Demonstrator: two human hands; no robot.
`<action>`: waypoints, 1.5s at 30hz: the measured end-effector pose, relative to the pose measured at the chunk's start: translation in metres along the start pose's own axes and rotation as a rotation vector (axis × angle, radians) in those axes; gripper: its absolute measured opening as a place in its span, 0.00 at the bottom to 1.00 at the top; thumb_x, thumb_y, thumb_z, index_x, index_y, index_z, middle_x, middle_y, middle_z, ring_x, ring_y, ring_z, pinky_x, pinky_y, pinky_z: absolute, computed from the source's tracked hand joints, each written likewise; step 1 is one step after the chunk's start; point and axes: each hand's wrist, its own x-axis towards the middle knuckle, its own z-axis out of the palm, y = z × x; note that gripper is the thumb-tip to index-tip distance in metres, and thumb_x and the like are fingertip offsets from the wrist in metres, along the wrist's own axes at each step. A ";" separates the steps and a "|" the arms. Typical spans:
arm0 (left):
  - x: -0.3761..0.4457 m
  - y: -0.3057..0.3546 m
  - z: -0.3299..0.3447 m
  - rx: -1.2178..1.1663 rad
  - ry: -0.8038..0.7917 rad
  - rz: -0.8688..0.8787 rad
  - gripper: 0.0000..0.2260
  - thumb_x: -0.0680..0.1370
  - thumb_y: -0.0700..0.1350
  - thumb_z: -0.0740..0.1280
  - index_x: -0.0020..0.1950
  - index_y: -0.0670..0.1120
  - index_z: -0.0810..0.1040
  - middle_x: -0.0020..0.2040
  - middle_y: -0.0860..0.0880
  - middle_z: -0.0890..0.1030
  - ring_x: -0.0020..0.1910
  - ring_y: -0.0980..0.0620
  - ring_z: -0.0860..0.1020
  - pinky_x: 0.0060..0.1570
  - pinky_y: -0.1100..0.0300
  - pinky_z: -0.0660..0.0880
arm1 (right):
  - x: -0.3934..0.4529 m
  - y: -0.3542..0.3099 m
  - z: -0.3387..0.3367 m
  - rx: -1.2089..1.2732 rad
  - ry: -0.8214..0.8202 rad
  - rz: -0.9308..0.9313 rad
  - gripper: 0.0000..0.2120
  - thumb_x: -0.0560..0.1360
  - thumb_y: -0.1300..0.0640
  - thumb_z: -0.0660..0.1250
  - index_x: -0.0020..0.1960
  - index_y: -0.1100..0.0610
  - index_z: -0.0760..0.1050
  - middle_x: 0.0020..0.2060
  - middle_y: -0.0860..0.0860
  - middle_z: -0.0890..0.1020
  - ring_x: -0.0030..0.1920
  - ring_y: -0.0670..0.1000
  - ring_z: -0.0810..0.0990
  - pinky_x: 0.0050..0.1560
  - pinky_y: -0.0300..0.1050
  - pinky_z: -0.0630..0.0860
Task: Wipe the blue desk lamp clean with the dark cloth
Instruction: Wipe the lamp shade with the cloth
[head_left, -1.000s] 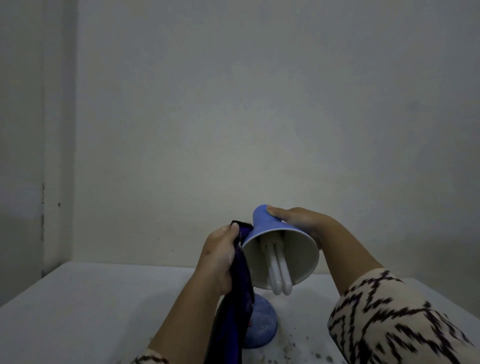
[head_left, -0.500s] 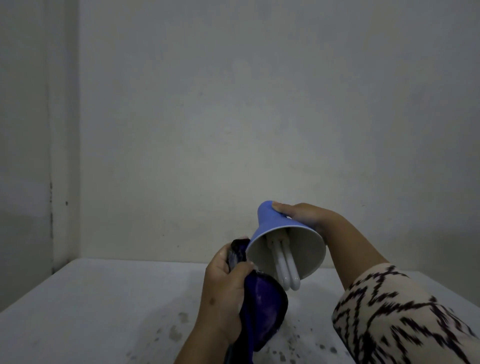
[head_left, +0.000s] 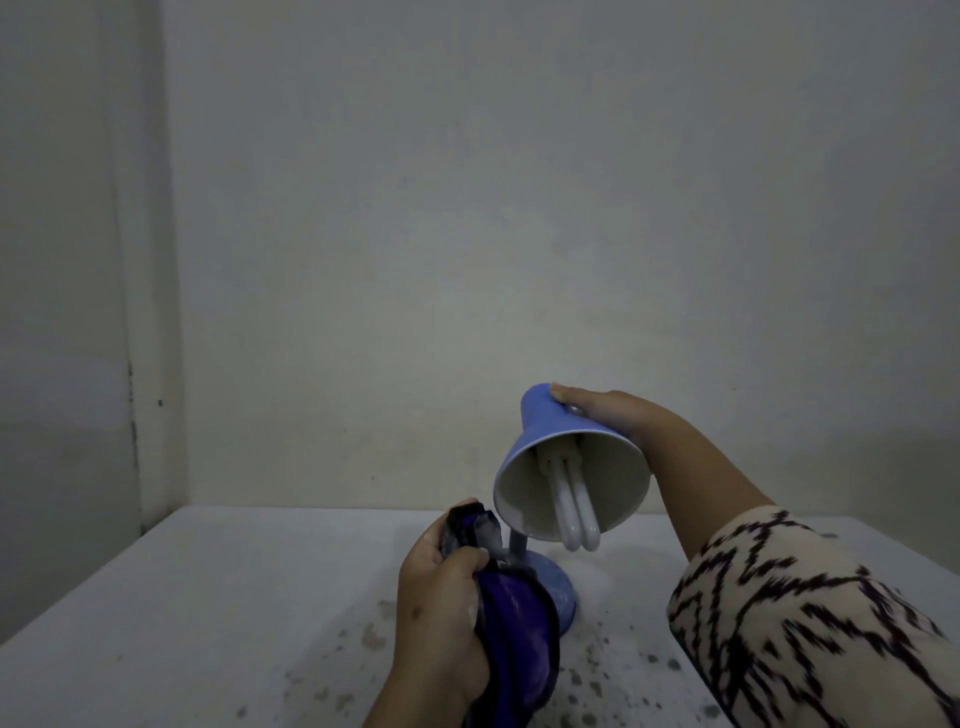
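Blue lamp shade (head_left: 540, 434) feels light; my right hand (head_left: 605, 413) grips its top, left hand (head_left: 441, 608) bunching soft dark cloth (head_left: 514, 634) beside the fragile bulb (head_left: 576, 514).

Left hand (head_left: 441, 597) grips low with curled fingers; right hand (head_left: 605, 413) rests higher, outstretched.

No text, label, brand or number can be read anywhere.
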 end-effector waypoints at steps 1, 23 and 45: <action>-0.001 -0.001 0.000 -0.001 -0.002 -0.014 0.17 0.75 0.27 0.55 0.56 0.40 0.76 0.52 0.36 0.80 0.45 0.37 0.78 0.46 0.48 0.77 | -0.001 0.002 0.000 0.019 0.001 0.012 0.29 0.77 0.43 0.58 0.65 0.66 0.68 0.59 0.60 0.76 0.39 0.51 0.75 0.37 0.45 0.70; -0.059 -0.042 0.077 0.002 0.132 -0.166 0.22 0.74 0.29 0.62 0.65 0.45 0.65 0.59 0.39 0.74 0.44 0.45 0.75 0.38 0.57 0.74 | -0.071 0.071 -0.063 0.169 0.235 0.011 0.13 0.75 0.50 0.65 0.54 0.57 0.71 0.49 0.52 0.75 0.46 0.51 0.75 0.51 0.53 0.73; -0.061 -0.003 0.163 0.224 -0.441 -0.010 0.18 0.79 0.57 0.57 0.52 0.42 0.76 0.56 0.43 0.76 0.59 0.44 0.74 0.56 0.53 0.72 | -0.110 0.109 -0.073 0.500 -0.127 -0.264 0.10 0.77 0.61 0.60 0.54 0.59 0.77 0.45 0.57 0.85 0.45 0.56 0.83 0.47 0.48 0.80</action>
